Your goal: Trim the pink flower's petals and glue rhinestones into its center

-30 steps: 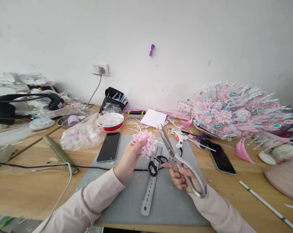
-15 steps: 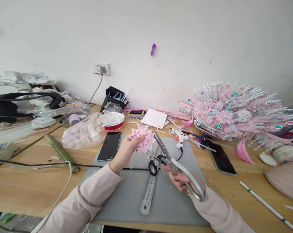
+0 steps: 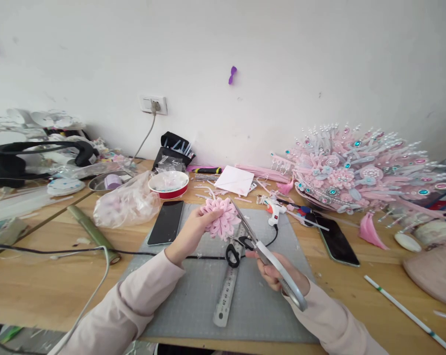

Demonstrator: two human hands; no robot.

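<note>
My left hand [image 3: 191, 234] is closed on a pink felt flower [image 3: 220, 221], held a little above the grey cutting mat [image 3: 208, 291]. My right hand [image 3: 273, 271] grips large silver scissors [image 3: 271, 261] by the handles. Their blades point up and left, and the tips reach the flower's right edge. Just below the flower, small black-handled scissors [image 3: 233, 254] and a steel ruler [image 3: 228, 286] lie on the mat.
A black phone [image 3: 166, 222] lies at the mat's left, another phone [image 3: 337, 241] at its right. A white glue gun [image 3: 272, 211], a red bowl [image 3: 168, 184], a plastic bag [image 3: 125, 203], a white card [image 3: 234, 180] and a pink beaded headdress [image 3: 356, 170] crowd the wooden table [image 3: 38, 276].
The big scissors have tilted lower and moved left until their tips meet the flower. My left hand has shifted slightly, still holding the flower.
</note>
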